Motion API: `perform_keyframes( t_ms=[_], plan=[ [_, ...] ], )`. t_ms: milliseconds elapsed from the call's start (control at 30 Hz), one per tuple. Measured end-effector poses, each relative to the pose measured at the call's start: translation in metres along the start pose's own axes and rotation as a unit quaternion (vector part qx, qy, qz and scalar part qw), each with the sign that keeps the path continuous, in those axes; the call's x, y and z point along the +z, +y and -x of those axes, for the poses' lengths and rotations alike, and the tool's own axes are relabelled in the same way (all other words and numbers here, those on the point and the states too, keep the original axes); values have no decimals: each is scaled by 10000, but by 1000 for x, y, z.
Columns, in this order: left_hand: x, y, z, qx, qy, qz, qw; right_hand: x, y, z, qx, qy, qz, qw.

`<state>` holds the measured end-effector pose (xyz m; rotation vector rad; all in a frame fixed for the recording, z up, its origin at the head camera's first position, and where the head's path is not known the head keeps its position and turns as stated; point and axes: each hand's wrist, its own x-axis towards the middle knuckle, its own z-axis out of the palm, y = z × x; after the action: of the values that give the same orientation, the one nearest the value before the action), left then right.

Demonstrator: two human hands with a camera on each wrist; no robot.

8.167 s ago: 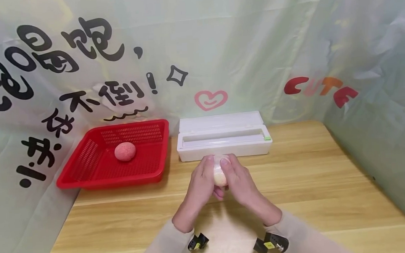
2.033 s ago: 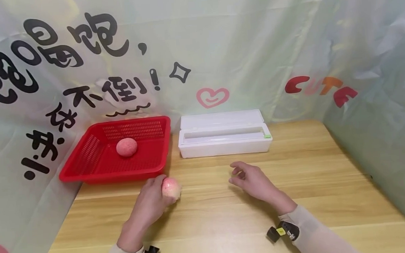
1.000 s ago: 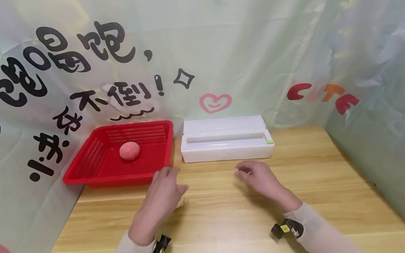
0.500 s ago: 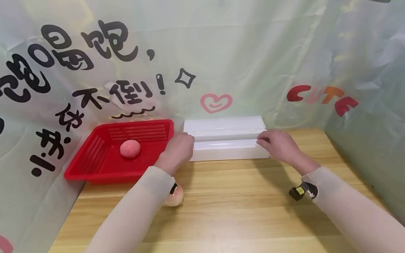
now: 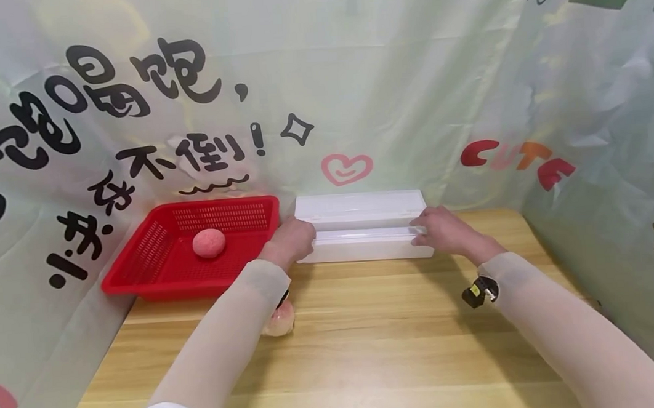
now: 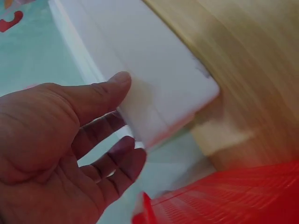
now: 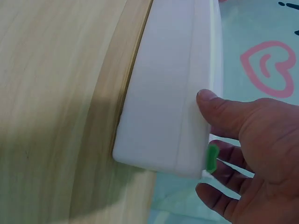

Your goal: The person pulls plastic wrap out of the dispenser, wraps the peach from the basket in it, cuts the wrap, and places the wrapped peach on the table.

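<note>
A white cling film dispenser (image 5: 371, 249) stands at the back of the table, its lid (image 5: 360, 206) tilted up against the backdrop. My left hand (image 5: 292, 238) grips its left end; in the left wrist view the thumb (image 6: 122, 80) lies on the front's upper edge, the other fingers curl at the end. At the right end my right hand (image 5: 442, 230) holds it likewise, fingers beside a green tab (image 7: 212, 157). A pale pink, peach-like fruit (image 5: 281, 321) in clear film sits on the table, partly hidden by my left sleeve.
To the left stands a red plastic basket (image 5: 171, 294), close by my left hand, with a pink peach-like fruit (image 5: 209, 243) inside. Behind the table hangs a printed cloth backdrop (image 5: 399, 101). A small black camera (image 5: 475, 293) is strapped at my right wrist.
The fruit, earlier held between both hands, was carried left and let go on the table. Both hands then moved forward to the dispenser's ends, where they have barely moved in the last half second.
</note>
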<state>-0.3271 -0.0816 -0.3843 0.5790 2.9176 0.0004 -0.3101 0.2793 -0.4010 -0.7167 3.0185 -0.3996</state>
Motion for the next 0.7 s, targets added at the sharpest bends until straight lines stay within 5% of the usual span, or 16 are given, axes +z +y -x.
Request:
perform_keyframes(
  t_ms=[200, 700],
  plan=[
    [-2, -4, -3, -173, 79, 387, 9991, 2, 6, -3, -331, 258, -18, 9991],
    [-5, -18, -8, -426, -25, 2110, 9766, 3, 20, -7, 473, 97, -1213, 9914]
  ],
)
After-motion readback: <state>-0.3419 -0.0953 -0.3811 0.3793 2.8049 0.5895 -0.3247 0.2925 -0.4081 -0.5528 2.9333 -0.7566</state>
